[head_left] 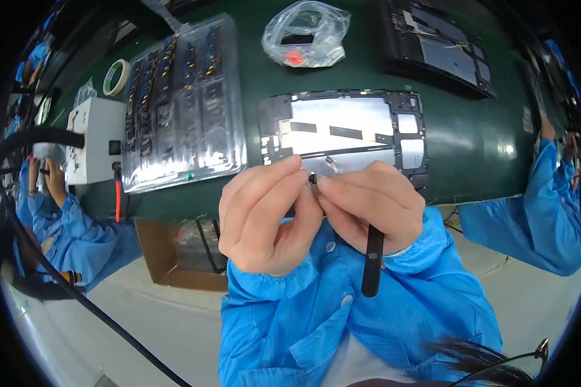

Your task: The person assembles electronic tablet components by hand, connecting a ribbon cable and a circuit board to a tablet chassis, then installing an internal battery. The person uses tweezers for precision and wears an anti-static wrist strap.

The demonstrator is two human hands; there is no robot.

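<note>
My left hand [265,219] is closed in a pinch on a small dark part [312,178], held up close to my chest. From the other side my right hand [381,206] pinches the same part with thumb and forefinger. A flat black tool [371,264] sticks out below my right palm, tucked in the curled fingers; its working end is hidden. Just beyond my fingertips lies an open tablet frame [342,147] with a silvery inner plate, black strips and a dark rim. A tiny pale piece [332,162] shows on or above its near edge.
Left of the frame lies a clear blister tray [237,129] of small dark parts, beside a white box [97,148] and a tape roll [116,77]. A plastic bag [332,55] and stacked tablet frames [448,55] lie farther back. A cardboard box [158,261] stands below the table edge.
</note>
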